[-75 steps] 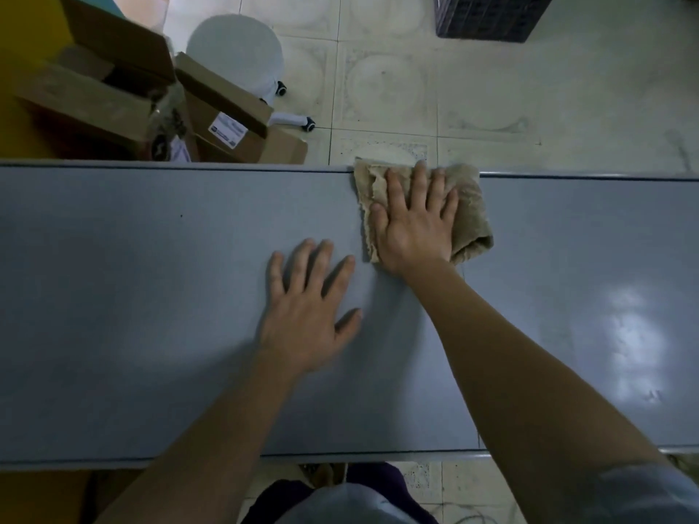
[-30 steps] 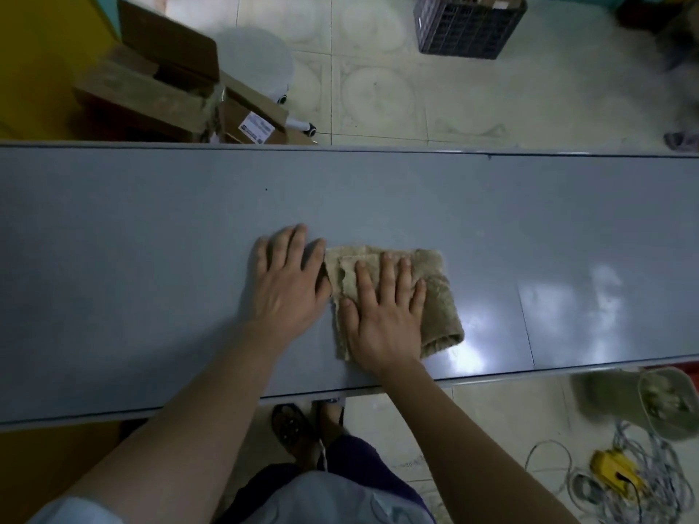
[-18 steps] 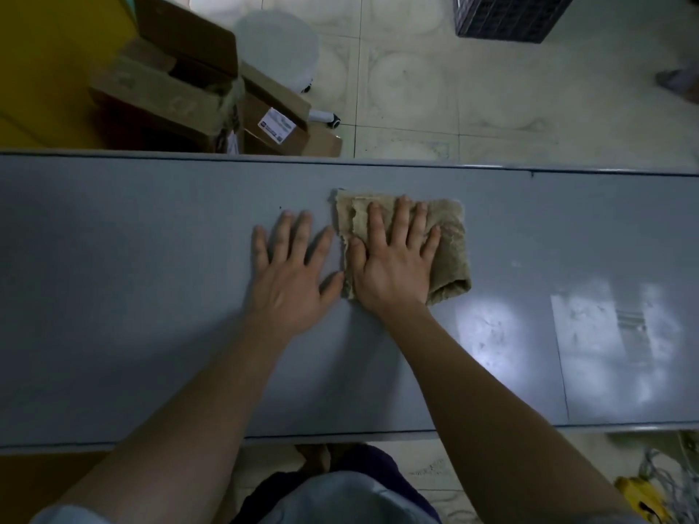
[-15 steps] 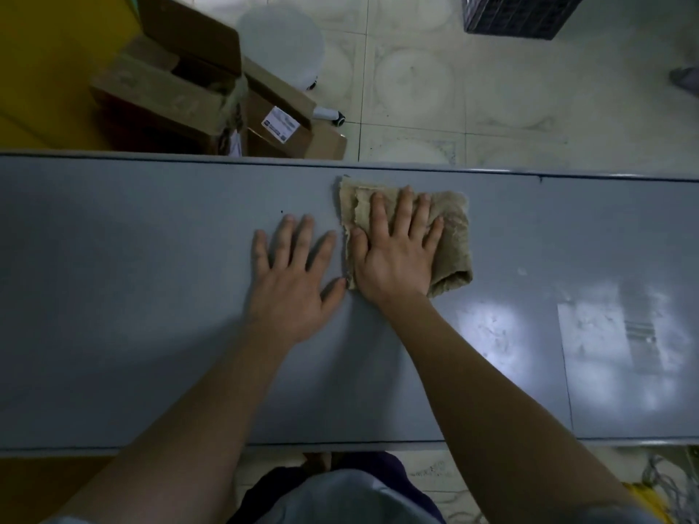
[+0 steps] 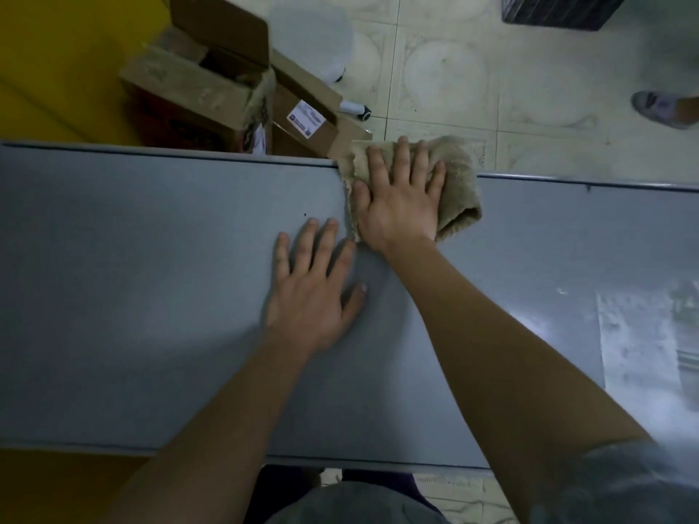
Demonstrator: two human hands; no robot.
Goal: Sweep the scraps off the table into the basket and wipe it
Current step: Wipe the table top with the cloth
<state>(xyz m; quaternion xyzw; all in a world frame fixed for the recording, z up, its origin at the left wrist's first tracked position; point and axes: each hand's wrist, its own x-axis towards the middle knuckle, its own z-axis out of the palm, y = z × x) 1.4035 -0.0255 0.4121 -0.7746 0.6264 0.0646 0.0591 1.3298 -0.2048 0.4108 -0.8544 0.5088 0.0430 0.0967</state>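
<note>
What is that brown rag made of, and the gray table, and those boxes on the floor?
The rag looks like terry cloth: tan, fuzzy, with a frayed edge. The table seems smooth laminate or painted board, since light glares off it at the right; which one is unclear. The boxes look like plain brown cardboard, with bent flaps and a paper label.

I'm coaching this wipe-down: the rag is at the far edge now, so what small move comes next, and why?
Probably draw the rag back toward the body. The right hand presses it flat with its front already hanging over the table's far edge, so pushing further wipes nothing. The left hand rests flat on the tabletop, bracing.
</note>
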